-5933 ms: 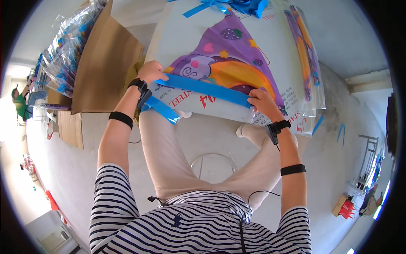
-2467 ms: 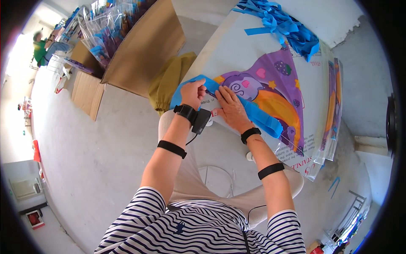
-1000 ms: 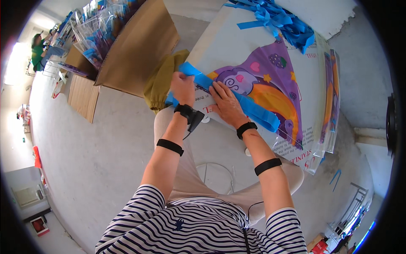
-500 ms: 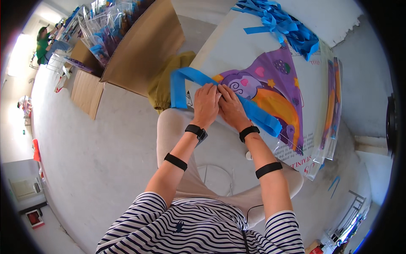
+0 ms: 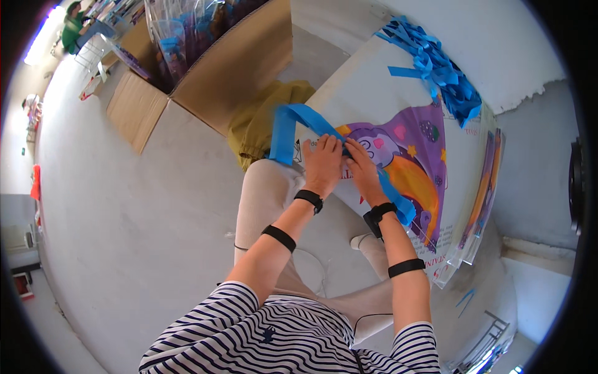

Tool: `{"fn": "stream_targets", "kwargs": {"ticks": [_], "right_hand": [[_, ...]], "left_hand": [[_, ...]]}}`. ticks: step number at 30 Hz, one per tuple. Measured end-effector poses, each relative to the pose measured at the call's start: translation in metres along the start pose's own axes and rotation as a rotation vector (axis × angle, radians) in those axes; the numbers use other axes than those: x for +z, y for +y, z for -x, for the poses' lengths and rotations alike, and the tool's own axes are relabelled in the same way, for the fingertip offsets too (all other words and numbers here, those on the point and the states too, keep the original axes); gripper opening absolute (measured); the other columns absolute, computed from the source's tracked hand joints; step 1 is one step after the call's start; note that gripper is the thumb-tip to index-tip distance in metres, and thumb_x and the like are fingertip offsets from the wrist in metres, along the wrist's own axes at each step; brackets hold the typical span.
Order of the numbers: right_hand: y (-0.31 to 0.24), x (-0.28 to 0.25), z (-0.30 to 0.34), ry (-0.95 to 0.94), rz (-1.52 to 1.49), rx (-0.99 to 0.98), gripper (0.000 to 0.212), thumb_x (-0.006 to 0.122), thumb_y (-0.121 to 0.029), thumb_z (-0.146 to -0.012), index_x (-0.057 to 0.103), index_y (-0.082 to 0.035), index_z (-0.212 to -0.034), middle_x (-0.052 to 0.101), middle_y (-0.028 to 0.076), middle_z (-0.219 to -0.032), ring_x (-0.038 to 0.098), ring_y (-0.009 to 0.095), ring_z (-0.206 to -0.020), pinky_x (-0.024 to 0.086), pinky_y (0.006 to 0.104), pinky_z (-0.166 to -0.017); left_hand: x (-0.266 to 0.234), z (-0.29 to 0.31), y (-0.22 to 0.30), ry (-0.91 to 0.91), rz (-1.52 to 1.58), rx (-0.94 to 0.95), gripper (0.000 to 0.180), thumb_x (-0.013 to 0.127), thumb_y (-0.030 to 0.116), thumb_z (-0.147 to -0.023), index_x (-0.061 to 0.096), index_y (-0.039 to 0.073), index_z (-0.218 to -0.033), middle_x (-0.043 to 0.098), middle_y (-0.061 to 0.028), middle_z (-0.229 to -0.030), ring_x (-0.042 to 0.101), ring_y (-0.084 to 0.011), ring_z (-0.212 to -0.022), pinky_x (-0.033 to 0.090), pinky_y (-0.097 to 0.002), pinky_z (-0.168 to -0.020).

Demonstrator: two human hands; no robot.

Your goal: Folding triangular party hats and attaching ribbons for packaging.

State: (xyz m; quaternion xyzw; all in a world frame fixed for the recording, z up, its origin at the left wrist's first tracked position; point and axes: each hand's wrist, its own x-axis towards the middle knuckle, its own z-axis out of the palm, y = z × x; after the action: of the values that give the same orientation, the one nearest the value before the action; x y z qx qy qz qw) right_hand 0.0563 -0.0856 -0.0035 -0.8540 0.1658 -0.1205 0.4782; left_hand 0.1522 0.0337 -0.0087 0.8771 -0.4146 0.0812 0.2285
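A blue ribbon runs under my fingers at the left tip of a purple triangular printed sheet, which carries a cartoon figure, stars and hearts and looks like a kite. My left hand has its fingers bent down on the ribbon. Close beside it, my right hand is curled onto the same spot, its fingertips nearly meeting the left ones. The exact grip is hidden beneath the fingers. One ribbon length folds down at the left near my knee; the other passes behind my right hand along the sheet.
Everything rests on a white box-like surface in front of me. A heap of blue ribbons lies at its far right. Clear-bagged printed pieces line its right side. At left stand an open cardboard box and olive cloth. Someone in green sits far left.
The view has shifted, so the scene sits lower and further right. My hands stay at the sheet's tip, now slightly further apart. The ribbon's right-hand length lies more behind my right hand.
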Motion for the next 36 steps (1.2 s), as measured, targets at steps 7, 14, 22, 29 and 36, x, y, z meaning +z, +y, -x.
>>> {"fn": "stream_targets", "kwargs": {"ticks": [7, 14, 22, 29, 36], "right_hand": [[-0.006, -0.015, -0.011, -0.014, -0.251, 0.041, 0.044, 0.05, -0.009, -0.098, 0.06, 0.0, -0.139, 0.055, 0.012, -0.151, 0.046, 0.026, -0.143, 0.034, 0.0348, -0.118], [-0.011, -0.025, -0.03, -0.035, -0.286, 0.117, 0.039, 0.058, -0.011, -0.094, 0.065, 0.002, -0.13, 0.062, 0.013, -0.141, 0.053, 0.029, -0.137, 0.04, 0.0373, -0.113], [-0.117, 0.065, -0.138, 0.012, 1.052, -0.302, 0.052, 0.073, -0.014, -0.076, 0.064, -0.007, -0.127, 0.065, 0.012, -0.116, 0.06, 0.031, -0.112, 0.044, 0.0518, -0.1], [-0.082, 0.13, -0.18, -0.019, 1.305, -0.189, 0.033, 0.072, -0.019, -0.075, 0.074, -0.008, -0.107, 0.067, 0.01, -0.102, 0.06, 0.033, -0.106, 0.042, 0.054, -0.096], [-0.097, 0.085, -0.2, 0.454, 0.799, 0.053, 0.01, 0.067, -0.008, -0.078, 0.071, -0.006, -0.086, 0.069, 0.015, -0.091, 0.067, 0.032, -0.09, 0.048, 0.042, -0.084]], "left_hand": [[0.002, -0.009, 0.011, 0.019, 0.053, -0.107, 0.037, 0.076, 0.034, -0.082, 0.068, 0.009, -0.108, 0.062, -0.0057, -0.115, 0.052, -0.0276, -0.126, 0.032, -0.06, -0.108], [-0.001, -0.01, 0.014, 0.068, 0.1, -0.144, 0.045, 0.082, 0.034, -0.073, 0.068, 0.011, -0.108, 0.061, -0.0054, -0.115, 0.052, -0.0262, -0.125, 0.031, -0.0608, -0.108], [0.014, 0.0, 0.012, 0.118, 0.437, -0.212, 0.067, 0.063, 0.05, -0.092, 0.052, 0.009, -0.144, 0.053, -0.0112, -0.15, 0.037, -0.0342, -0.144, 0.029, -0.0528, -0.117], [0.08, 0.02, 0.006, 0.039, 0.132, -0.089, 0.071, 0.067, 0.049, -0.091, 0.055, -0.005, -0.136, 0.052, -0.0237, -0.144, 0.041, -0.0449, -0.141, 0.029, -0.0559, -0.119], [0.075, 0.008, 0.005, 0.088, 0.629, -0.213, 0.063, 0.065, 0.052, -0.092, 0.056, 0.006, -0.133, 0.059, -0.0154, -0.134, 0.048, -0.0381, -0.134, 0.03, -0.0539, -0.116]]}}
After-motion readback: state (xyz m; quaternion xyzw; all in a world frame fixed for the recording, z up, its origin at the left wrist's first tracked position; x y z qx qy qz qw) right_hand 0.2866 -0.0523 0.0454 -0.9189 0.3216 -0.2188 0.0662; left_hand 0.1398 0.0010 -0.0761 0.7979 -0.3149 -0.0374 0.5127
